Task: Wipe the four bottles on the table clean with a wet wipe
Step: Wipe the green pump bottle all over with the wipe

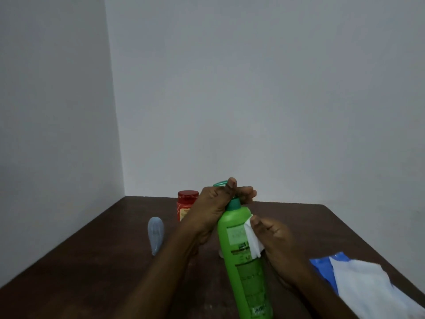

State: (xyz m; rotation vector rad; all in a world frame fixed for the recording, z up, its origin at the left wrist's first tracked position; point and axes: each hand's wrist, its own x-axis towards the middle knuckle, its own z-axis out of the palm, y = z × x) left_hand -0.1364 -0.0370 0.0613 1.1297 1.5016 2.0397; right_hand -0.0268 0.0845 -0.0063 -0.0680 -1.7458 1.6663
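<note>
A tall green pump bottle (243, 261) stands tilted in the middle of the dark wooden table (92, 284). My left hand (216, 203) grips its pump head at the top. My right hand (273, 236) holds a white wet wipe (253, 240) pressed against the bottle's upper right side. A pale blue tube-shaped bottle (155, 234) stands to the left. A red jar with a red lid (186, 203) stands behind my left hand, partly hidden by it. A small white object (221, 253) shows behind the green bottle, mostly hidden.
A blue wet-wipe pack (324, 270) lies at the right table edge with a white wipe (368, 286) spread over it. Grey walls meet in a corner behind the table's far left.
</note>
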